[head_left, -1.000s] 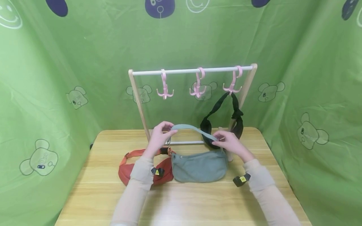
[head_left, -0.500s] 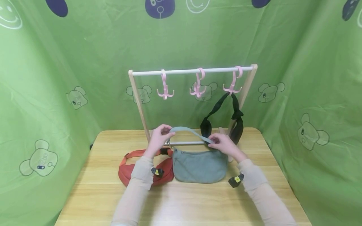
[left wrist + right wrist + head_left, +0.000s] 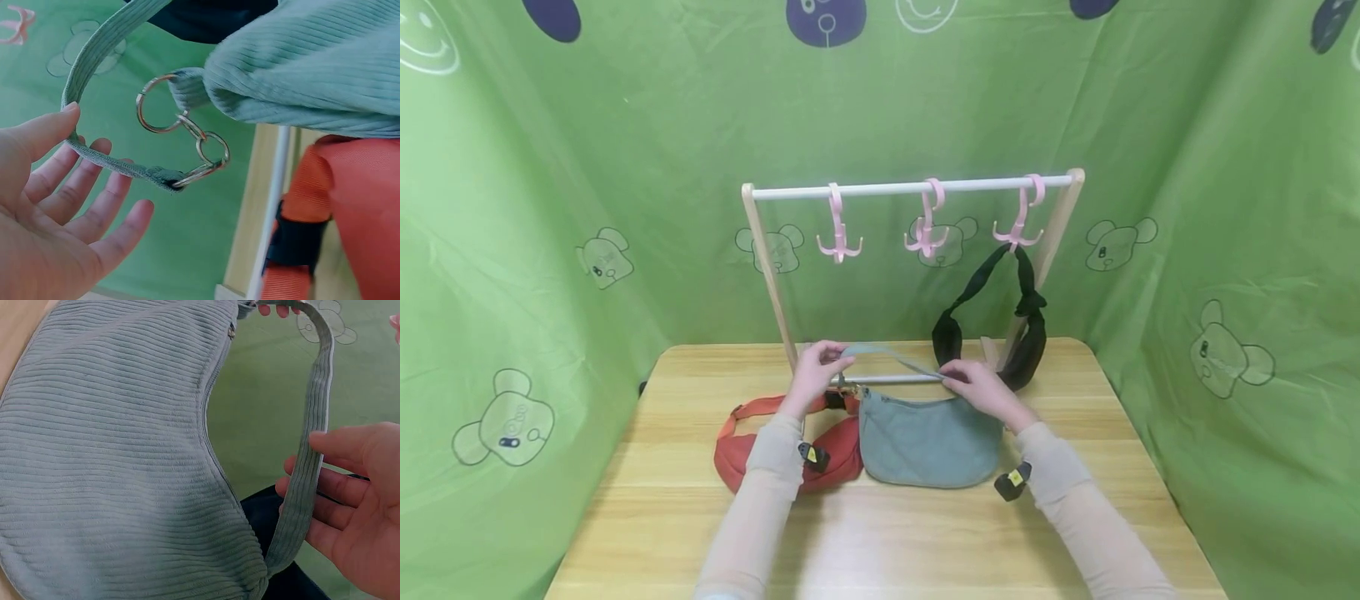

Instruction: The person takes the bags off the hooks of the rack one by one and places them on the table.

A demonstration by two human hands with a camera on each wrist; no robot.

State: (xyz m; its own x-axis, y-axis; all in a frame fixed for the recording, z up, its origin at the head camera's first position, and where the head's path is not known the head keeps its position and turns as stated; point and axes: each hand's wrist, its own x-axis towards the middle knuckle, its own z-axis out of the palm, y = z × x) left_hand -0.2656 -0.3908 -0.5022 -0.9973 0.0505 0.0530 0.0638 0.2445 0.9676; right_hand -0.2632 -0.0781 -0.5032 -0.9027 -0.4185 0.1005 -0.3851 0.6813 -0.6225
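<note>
A grey-green corduroy shoulder bag (image 3: pixel 931 442) stands at the middle of the table, its strap (image 3: pixel 880 349) raised above it. My left hand (image 3: pixel 814 377) pinches the strap near its left end, thumb against fingers. Beside those fingers, the left wrist view shows metal rings (image 3: pixel 212 150) joining strap to bag. Farther right along the strap, my right hand (image 3: pixel 981 390) pinches it between thumb and fingers, as the right wrist view shows its ribbed band (image 3: pixel 307 469). Partly behind my left forearm lies a red bag (image 3: pixel 838 454), touching the corduroy bag's left side.
Behind the bags stands a rack with a white rail (image 3: pixel 880 189) and wooden legs (image 3: pixel 767 267). Pink hooks (image 3: pixel 838 233) hang from the rail. A black bag (image 3: pixel 1030 342) hangs by its knotted strap from the right hook. Green curtain surrounds the wooden table (image 3: pixel 880 542).
My right hand has moved left along the strap, closer to my left hand. Both hands have come slightly lower and left, and the strap arches lower.
</note>
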